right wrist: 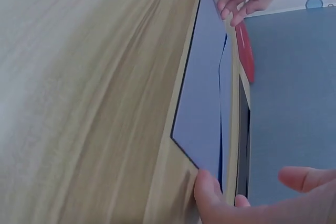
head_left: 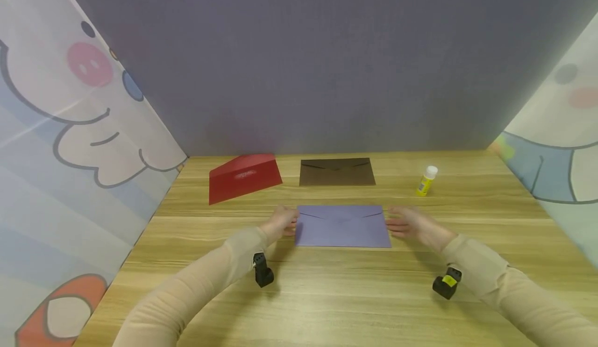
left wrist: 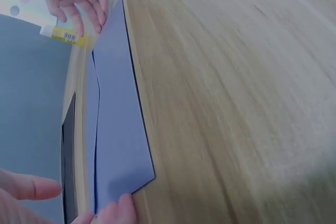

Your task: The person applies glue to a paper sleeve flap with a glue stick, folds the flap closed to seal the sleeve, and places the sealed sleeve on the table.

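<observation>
One left hand (head_left: 282, 221), one right hand (head_left: 407, 223), purple envelope (head_left: 343, 227) between, glue-stick lettering (head_left: 424, 185) unreadable

A red envelope (head_left: 245, 181), brown envelope (head_left: 337, 176) and white-capped glue stick (head_left: 426, 182) rest on the tabletop (head_left: 336, 295) near a grey backdrop (head_left: 327, 67).

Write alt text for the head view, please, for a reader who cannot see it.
A person's left hand and right hand are at opposite ends of a purple envelope on a wooden table. Behind it lie a red envelope, to the left, and a brown envelope; a glue stick stands to the right.
</observation>
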